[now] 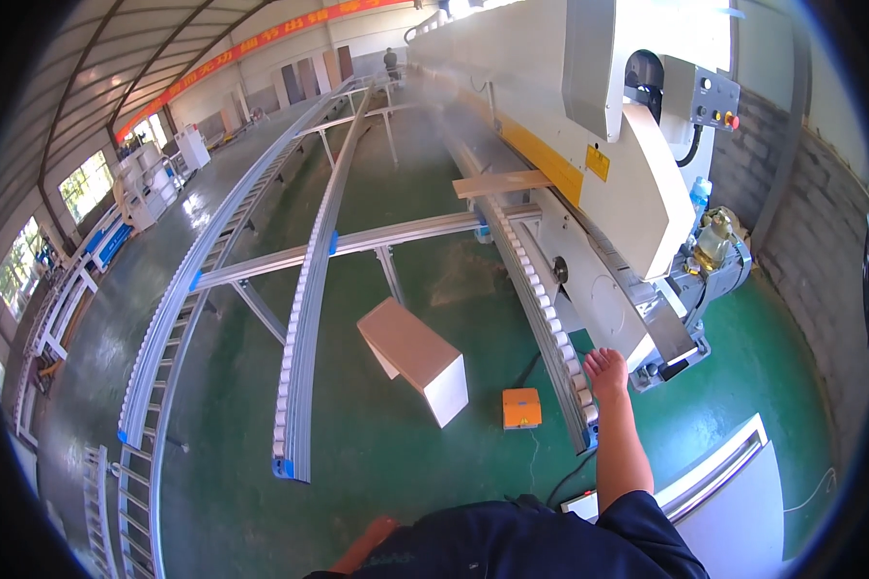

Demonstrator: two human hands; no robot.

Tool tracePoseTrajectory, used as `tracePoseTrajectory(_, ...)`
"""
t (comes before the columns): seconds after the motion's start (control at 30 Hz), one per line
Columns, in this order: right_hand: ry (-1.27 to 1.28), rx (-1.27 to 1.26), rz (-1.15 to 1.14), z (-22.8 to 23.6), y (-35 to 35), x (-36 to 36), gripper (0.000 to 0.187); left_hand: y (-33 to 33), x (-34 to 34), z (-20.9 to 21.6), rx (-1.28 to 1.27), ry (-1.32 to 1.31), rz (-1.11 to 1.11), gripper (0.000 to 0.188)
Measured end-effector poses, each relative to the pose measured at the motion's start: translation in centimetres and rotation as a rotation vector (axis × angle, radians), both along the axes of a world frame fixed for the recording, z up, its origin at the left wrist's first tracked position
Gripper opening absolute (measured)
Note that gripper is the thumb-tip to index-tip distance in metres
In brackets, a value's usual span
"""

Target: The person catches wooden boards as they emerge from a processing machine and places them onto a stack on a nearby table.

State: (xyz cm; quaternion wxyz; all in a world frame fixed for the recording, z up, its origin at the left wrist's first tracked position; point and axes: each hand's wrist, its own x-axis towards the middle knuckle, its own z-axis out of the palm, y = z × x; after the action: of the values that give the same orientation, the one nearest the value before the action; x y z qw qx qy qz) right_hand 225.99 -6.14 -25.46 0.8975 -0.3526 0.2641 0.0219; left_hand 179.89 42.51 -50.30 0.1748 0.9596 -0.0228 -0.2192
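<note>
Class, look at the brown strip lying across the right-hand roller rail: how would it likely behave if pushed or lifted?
The brown strip is probably fairly stiff, since it shows no clear sag. Pushed along the roller rail, it may move easily over the white rollers. It looks thin, so it could be light, though its material is uncertain.

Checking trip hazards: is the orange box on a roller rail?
No, the orange box sits on green floor, beside the right-hand roller rail.

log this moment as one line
right hand: beside roller rail, contact unclear; left hand: low, mostly hidden; brown board: across roller rail; orange box: on floor
</note>
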Motion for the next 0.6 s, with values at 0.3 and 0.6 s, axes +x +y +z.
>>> tracePoseTrajectory(0.3,-0.019,0.025,0.033,1.3,0.2,0.7,0.044,1.1,-0.8,-6.0,-0.098,-0.083,0.012,0.025)
tracePoseTrajectory(0.6,-0.022,0.029,0.024,1.3,0.4,1.5,0.046,-0.8,-0.7,-0.3,-0.202,0.014,0.286,0.025)
